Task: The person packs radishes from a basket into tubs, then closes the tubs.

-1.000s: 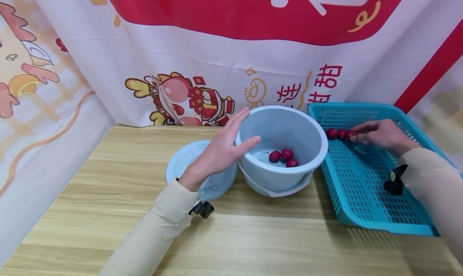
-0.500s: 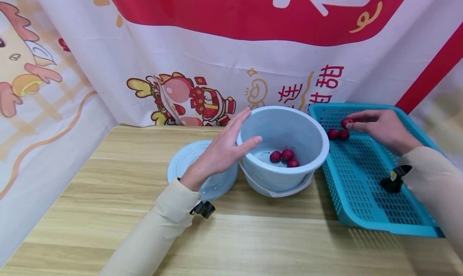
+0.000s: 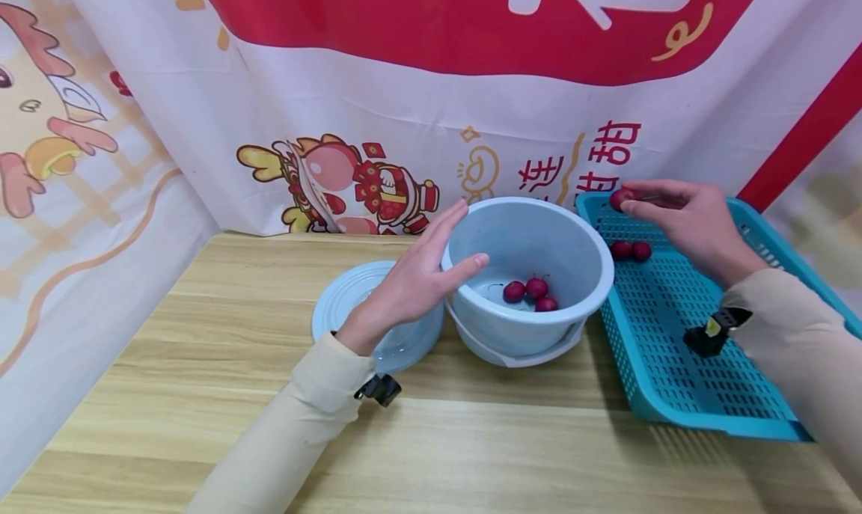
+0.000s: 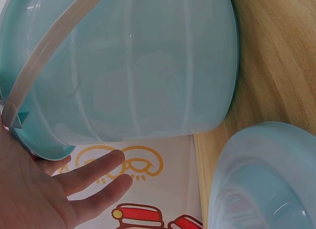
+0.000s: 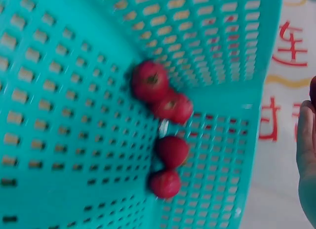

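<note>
My right hand [image 3: 707, 222] pinches a small round red fruit [image 3: 621, 198] between thumb and fingertips, above the back left edge of the teal basket [image 3: 707, 420]. In the right wrist view, this fruit [image 5: 313, 91] is mostly cut off at the frame's edge. Several more red fruits [image 5: 150, 81] lie inside the basket. A light blue bucket [image 3: 512, 336] stands left of it, with 3 stemmed red fruits [image 3: 536, 288] on its bottom. At the bucket's left rim rests my left hand [image 3: 412, 280], its fingers extended and spread and its thumb over the opening.
A round light blue lid [image 3: 412, 338] lies on the wooden table [image 3: 202, 379] left of the bucket, partly under my left forearm. The bucket's pale handle [image 4: 44, 46] hangs down along its side. A printed cloth [image 3: 404, 110] hangs behind the table.
My right hand has picked a red fruit off the basket's bottom, then lifted it up and left toward the basket's back left rim. My left hand has stayed at the bucket.
</note>
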Available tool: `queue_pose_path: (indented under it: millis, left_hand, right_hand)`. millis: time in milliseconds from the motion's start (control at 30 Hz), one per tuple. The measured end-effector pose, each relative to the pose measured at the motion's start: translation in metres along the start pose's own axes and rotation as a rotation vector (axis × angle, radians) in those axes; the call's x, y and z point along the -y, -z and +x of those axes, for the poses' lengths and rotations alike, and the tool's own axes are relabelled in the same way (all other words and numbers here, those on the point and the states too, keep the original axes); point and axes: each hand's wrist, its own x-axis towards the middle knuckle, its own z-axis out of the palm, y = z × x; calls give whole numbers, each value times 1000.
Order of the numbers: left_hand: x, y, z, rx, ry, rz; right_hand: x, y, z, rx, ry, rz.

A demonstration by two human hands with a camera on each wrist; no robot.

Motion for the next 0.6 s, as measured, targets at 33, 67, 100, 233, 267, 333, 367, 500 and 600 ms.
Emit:
queue_pose_path:
  millis: [33,67,100,233,267,333,367,500,600]
  left_hand:
    - [0,0,0,0,1,-1]
    - [0,0,0,1,2,-2]
    - [0,1,0,0,1,-2]
    - [0,0,0,-1,0,-4]
    - [0,0,0,-1,0,-3]
    - [0,-1,0,-1,4,-3]
    - [0,0,0,0,5,-2]
    - [0,-1,1,2,12,2]
    - [0,-1,1,2,12,4]
  right_hand:
    - [4,-2,-1,-10,10,9]
    - [8,-4,-2,-19,22,19]
    - [12,-6,-4,-28,31,28]
    - [27,-11,-8,-67,77,53]
    - [31,-13,-8,-74,88,59]
    - [37,-15,-9,-83,114,76]
    - [40,-16,-9,-86,131,85]
    - [51,-22,-10,-82,208,108]
    - [59,-29,-11,-64,267,102]
